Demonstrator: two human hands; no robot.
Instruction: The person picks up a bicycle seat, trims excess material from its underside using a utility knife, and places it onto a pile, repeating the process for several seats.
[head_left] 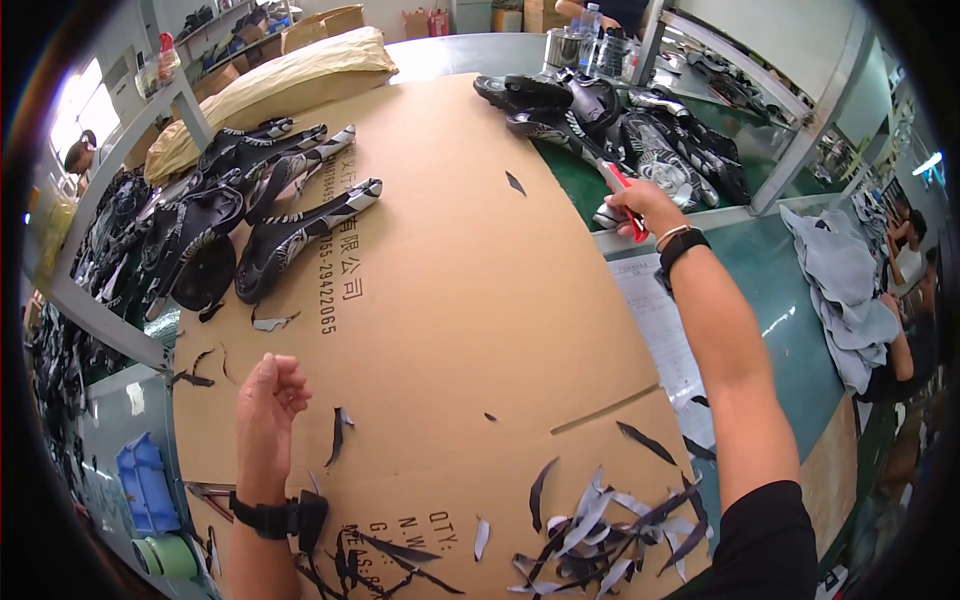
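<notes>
My right hand (648, 206) reaches far out to the right and is closed around red-handled scissors (618, 180). Their tips point at a pile of black shoe uppers (655, 150) with white and silver patterns, close to the hand. My left hand (270, 388) hovers above the cardboard (450, 300) on the near left, fingers loosely bent, holding nothing. Beyond it, several more black patterned uppers (275, 240) lie at the board's left side. A small grey-and-black scrap (270, 323) rests between that hand and these uppers.
Black and grey trimmed strips (600, 530) are heaped at the near right of the cardboard. Metal frame posts (815, 110) rise on both sides. A blue bin (147, 485) and green tape roll (165, 556) sit at left. Grey pieces (835, 290) lie at right, with people beyond.
</notes>
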